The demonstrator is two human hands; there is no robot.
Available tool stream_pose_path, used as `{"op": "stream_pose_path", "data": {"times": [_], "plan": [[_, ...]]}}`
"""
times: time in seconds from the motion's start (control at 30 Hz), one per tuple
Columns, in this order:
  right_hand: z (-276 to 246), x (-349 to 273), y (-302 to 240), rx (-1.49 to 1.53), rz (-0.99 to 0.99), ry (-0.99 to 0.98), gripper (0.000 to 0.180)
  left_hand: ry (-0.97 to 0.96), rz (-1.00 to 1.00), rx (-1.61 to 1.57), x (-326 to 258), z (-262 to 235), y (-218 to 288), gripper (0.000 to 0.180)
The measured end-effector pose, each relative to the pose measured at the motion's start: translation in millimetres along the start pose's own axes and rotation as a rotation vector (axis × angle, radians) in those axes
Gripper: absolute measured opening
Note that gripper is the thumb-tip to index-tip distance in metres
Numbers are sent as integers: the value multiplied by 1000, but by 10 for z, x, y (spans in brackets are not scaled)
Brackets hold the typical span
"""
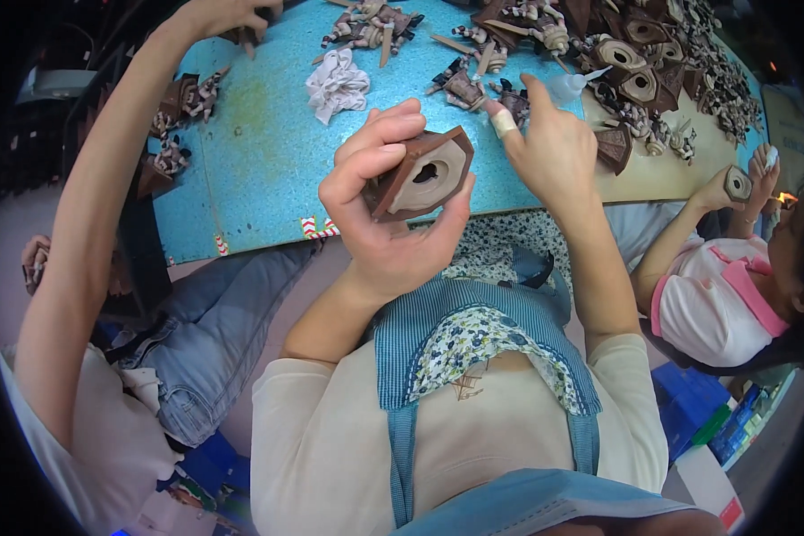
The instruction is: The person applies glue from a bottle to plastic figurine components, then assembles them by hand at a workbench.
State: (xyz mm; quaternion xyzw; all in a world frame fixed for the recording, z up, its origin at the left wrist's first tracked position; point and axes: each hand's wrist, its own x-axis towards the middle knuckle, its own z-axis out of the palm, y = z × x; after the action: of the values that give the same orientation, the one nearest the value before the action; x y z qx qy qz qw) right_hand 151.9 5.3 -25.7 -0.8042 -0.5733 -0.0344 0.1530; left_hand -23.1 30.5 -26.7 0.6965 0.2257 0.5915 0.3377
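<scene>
Held up above the table's front edge is a brown hexagonal base with a pale inset and a dark keyhole-shaped opening. My left hand is closed around its sides, thumb on the right and fingers on the left. Over the table, my right hand reaches forward with tape round its thumb. Its thumb and index finger are apart, with a small dark figurine part lying between them; contact with it is unclear. A brown figurine lies just left of that thumb. A translucent glue bottle with a pointed nozzle lies beside the index finger.
The blue table carries a crumpled white cloth and more figurines. Brown bases crowd the right side. A co-worker's arm reaches in at left; another person at right holds a similar base.
</scene>
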Motion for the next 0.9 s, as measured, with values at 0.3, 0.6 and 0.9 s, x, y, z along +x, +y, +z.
{"op": "stream_pose_path", "data": {"times": [0.3, 0.6, 0.9], "plan": [[-144, -152, 173, 641, 314, -303, 37, -17, -388, -386, -29, -126, 153, 75], [-316, -623, 379, 1956, 236, -420, 75, -276, -873, -652, -118, -43, 126, 79], [-377, -795, 337, 1808, 138, -348, 41, -330, -769, -406, -140, 194, 326, 72]]}}
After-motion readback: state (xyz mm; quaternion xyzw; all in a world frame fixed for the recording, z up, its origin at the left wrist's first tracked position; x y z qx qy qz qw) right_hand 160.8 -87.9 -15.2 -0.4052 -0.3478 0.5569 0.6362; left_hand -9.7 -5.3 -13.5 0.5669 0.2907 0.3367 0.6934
